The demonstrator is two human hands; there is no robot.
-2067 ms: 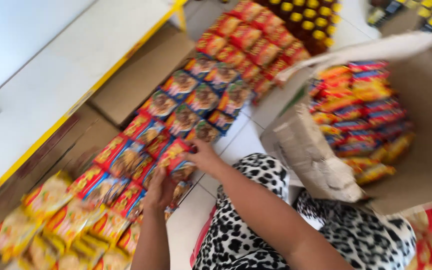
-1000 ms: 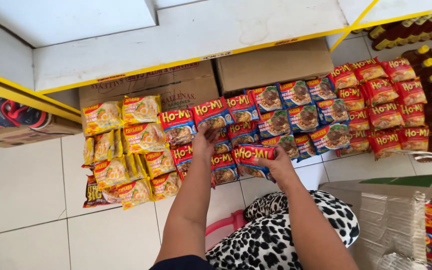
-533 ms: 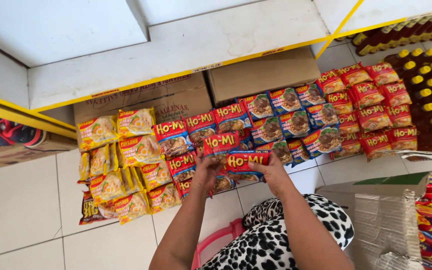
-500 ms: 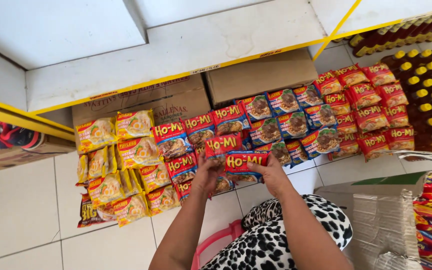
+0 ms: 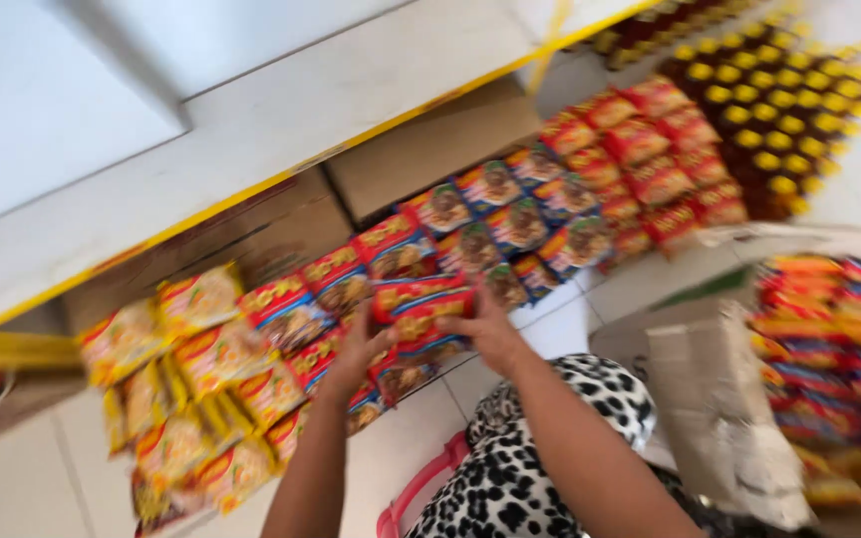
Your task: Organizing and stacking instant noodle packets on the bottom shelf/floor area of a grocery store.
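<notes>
Head view: the left hand [image 5: 356, 349] and right hand [image 5: 485, 334] close their fingers on opposite short ends of a red noodle packet [image 5: 421, 311], held between them just near of the floor rows of packets [image 5: 510, 214]. Its long axis runs left to right, both hands equally close; an open carton [image 5: 710, 399] stands to the right.

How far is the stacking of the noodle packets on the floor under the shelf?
Looks done: yellow packets and red and blue packets already stand in rows on the floor below the white shelf. In hand: the left hand and right hand press a red packet into the front row. Left: the open cardboard box at the right is full of packets.
</notes>
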